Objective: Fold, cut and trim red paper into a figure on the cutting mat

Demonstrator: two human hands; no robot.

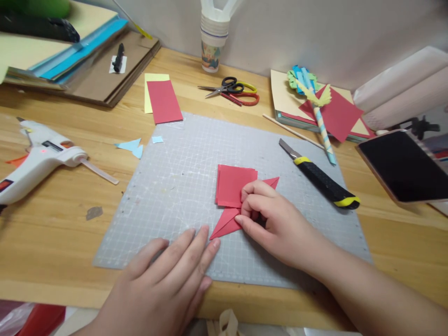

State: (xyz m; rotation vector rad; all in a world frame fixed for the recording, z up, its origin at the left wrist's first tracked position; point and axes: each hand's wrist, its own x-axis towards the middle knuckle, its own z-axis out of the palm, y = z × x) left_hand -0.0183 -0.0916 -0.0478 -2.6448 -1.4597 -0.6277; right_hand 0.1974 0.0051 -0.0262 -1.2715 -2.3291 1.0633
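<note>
A folded red paper piece with pointed flaps lies in the middle of a grey cutting mat. My right hand is curled on top of it, fingers bent and pressing the folds down. Lying flat on the mat's near edge is my left hand, fingers stretched out and together, its fingertips just short of the paper's lower red point. It holds nothing.
A yellow-black utility knife lies right of the paper. A white glue gun sits at the left, scissors and stacked paper cups at the back, a phone at the right. Paper stacks and red sheets lie around.
</note>
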